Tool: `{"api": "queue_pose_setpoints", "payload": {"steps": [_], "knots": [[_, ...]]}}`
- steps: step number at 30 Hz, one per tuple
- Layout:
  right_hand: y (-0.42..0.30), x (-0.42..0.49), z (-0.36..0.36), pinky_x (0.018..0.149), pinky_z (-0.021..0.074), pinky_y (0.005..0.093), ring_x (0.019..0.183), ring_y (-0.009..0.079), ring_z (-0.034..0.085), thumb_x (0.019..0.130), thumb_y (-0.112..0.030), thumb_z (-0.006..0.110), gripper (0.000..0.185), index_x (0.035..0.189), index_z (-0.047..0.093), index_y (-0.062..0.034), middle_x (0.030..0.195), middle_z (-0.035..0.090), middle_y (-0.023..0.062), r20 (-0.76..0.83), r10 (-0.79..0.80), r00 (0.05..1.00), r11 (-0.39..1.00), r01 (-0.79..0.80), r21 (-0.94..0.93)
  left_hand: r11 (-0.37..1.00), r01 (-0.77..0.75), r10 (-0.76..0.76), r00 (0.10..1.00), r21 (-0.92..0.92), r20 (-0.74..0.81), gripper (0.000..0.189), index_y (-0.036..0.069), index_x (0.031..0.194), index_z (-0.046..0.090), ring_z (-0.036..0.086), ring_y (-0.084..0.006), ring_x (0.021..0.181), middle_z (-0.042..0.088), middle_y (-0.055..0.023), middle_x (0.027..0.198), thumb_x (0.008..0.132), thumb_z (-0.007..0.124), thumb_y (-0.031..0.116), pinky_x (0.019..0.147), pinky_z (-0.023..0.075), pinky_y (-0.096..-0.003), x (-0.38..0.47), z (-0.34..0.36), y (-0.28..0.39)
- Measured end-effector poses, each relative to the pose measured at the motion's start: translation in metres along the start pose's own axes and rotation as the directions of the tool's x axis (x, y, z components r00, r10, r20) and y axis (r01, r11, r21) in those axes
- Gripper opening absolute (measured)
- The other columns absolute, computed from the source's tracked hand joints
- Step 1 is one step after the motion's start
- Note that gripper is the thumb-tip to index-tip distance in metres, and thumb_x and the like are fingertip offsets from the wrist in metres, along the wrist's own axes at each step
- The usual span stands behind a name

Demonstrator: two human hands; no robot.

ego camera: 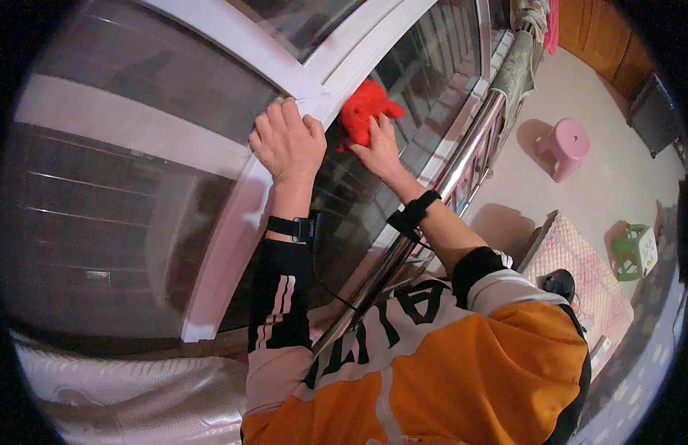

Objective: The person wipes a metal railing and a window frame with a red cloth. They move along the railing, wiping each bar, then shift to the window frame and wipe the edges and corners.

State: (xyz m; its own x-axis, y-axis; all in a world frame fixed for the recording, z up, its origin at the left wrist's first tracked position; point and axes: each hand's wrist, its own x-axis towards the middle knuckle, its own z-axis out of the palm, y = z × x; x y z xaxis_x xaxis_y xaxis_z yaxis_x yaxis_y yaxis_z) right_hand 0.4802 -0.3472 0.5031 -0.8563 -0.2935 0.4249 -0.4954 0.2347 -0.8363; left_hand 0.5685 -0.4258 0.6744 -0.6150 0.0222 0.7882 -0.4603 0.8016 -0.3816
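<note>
My left hand (289, 140) rests on a white window frame (224, 272), its fingers bent over the frame where a crossbar joins it. In my right hand (381, 146) is a bunched red cloth (359, 107), just right of the same frame. The cloth lies over the dark glass pane (344, 192); whether it touches the glass is hard to tell. My right fingertips are partly buried in its folds. Both of my wrists wear black straps, and a thin cable hangs from the left one.
A shiny metal railing (461, 158) runs diagonally under my right forearm, with a greenish cloth (512, 75) draped farther along. Beyond it stand a pink stool (571, 140), a green stool (629, 253) and a quilted pad (566, 261). Silvery padded material (149, 395) lies at lower left.
</note>
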Motion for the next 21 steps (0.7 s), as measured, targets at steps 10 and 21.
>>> {"api": "queue_pose_setpoints", "payload": {"steps": [10,21], "knots": [[-0.012,0.033,0.000,0.102,0.0453,0.0452,0.126,0.0379,0.052,0.088,-0.018,0.069,0.054,0.139,0.053,-0.0102,0.140,0.054,0.0168,-0.087,-0.119,0.989,0.979,0.131,0.158,1.000,-0.005,0.005,1.000,-0.022,-0.013,0.037,0.011,0.111,0.063,0.058,-0.0315,0.098,0.064,-0.0084,0.110,0.077,0.068,0.026,0.078,0.0462,-0.0464,0.004,-0.003,0.000],[0.041,0.011,-0.002,0.102,0.0481,0.0475,0.125,0.0422,0.055,0.092,-0.031,0.059,0.056,0.145,0.047,-0.0157,0.147,0.046,0.0175,0.316,0.361,0.877,0.921,-0.283,-0.266,1.000,-0.006,0.006,1.000,-0.027,-0.013,0.034,0.011,0.109,0.063,0.058,-0.0299,0.099,0.062,-0.0076,0.108,0.079,0.067,0.026,0.080,0.0457,-0.0451,0.003,-0.003,-0.003]]}}
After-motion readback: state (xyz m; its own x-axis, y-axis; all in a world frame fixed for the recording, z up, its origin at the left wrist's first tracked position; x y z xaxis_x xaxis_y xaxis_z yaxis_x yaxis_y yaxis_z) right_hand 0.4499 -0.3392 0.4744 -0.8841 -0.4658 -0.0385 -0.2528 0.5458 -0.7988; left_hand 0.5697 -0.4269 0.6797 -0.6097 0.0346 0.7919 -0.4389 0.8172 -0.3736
